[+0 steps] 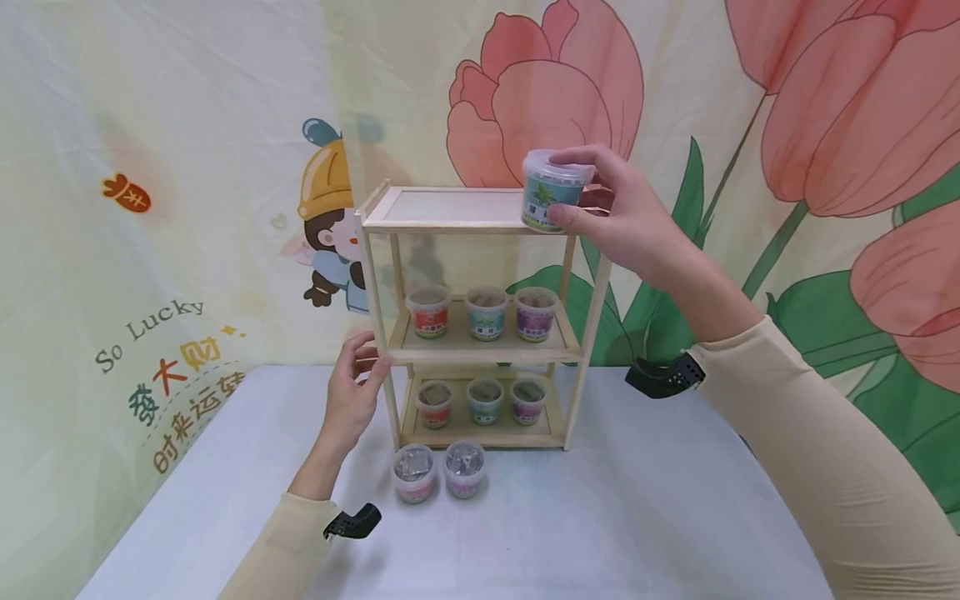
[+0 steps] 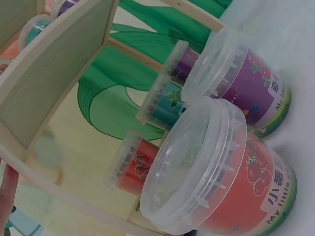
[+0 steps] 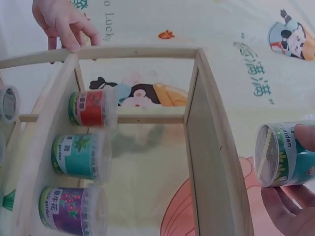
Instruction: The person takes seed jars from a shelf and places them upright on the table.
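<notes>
My right hand grips a teal-labelled plastic tub with a clear lid, thumb on its front and fingers round the far side. In the head view this tub overlaps the right end of the top board of a small wooden shelf; the right wrist view shows the tub beside that board. My left hand holds the shelf's left post at the middle board, thumb in front. Red, teal and purple tubs stand in a row on the middle board, with the purple tub rightmost.
Another red, teal and purple row stands on the bottom board. In front of the shelf, a red tub and a purple tub stand on the white tabletop. A printed cloth hangs behind.
</notes>
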Action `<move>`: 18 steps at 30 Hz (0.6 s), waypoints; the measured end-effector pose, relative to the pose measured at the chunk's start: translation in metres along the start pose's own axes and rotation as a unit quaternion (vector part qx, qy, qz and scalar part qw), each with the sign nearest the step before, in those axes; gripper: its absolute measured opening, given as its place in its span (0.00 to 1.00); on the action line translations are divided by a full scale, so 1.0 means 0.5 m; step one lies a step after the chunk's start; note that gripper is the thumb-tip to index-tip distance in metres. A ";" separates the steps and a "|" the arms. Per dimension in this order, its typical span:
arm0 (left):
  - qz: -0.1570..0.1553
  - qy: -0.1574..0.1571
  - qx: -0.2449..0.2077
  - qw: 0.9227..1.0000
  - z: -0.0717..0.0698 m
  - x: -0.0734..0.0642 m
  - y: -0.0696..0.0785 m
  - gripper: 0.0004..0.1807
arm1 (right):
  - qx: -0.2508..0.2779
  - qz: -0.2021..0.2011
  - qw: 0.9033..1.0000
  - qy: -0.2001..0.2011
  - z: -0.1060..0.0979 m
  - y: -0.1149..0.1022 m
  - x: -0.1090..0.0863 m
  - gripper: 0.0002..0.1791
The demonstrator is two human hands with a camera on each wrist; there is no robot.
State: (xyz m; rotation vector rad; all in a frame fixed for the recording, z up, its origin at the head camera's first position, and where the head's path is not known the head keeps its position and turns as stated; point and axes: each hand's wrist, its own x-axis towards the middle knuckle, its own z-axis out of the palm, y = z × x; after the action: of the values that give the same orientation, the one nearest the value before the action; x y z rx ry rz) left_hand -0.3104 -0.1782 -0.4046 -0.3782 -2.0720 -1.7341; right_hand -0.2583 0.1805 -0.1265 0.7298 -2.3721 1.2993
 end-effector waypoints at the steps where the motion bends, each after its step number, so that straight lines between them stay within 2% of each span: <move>1: 0.001 0.000 0.000 1.000 0.000 0.001 -0.001 0.26 | 0.001 -0.006 1.000 0.000 0.001 -0.001 -0.009 0.31; 9: 0.000 -0.002 0.007 1.000 0.002 0.001 -0.004 0.26 | 0.022 -0.029 0.999 -0.022 0.013 0.007 -0.084 0.31; 18: -0.004 -0.002 0.010 1.000 0.000 0.000 -0.002 0.27 | 0.025 -0.048 0.997 -0.051 0.042 0.054 -0.145 0.33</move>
State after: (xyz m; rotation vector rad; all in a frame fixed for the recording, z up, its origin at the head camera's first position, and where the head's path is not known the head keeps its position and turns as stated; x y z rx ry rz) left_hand -0.3109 -0.1785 -0.4054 -0.3700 -2.0947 -1.7171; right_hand -0.2166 0.1946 -0.1933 0.9354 -2.3588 1.3143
